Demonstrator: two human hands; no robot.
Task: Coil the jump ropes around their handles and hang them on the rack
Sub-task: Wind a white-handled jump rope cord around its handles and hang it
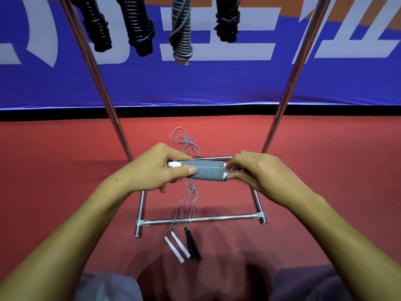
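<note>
A grey jump rope [206, 171] is wound tightly around its white handles and lies level between my hands. My left hand [160, 170] grips its left end, thumb across the coils. My right hand [258, 172] pinches the rope's end at the right of the coil. On the red floor below lie two uncoiled ropes: one with white handles [176, 246], one with black handles [192, 244]. Their loose cords [184, 140] trail away under the rack. Above hang three coiled black ropes [138, 22] and one coiled grey rope [181, 29].
The chrome rack stands in front of me, with two slanted uprights [104, 83] [290, 83] and a base frame [201, 219] on the red floor. A blue banner with white characters [217, 83] fills the background. My knees show at the bottom edge.
</note>
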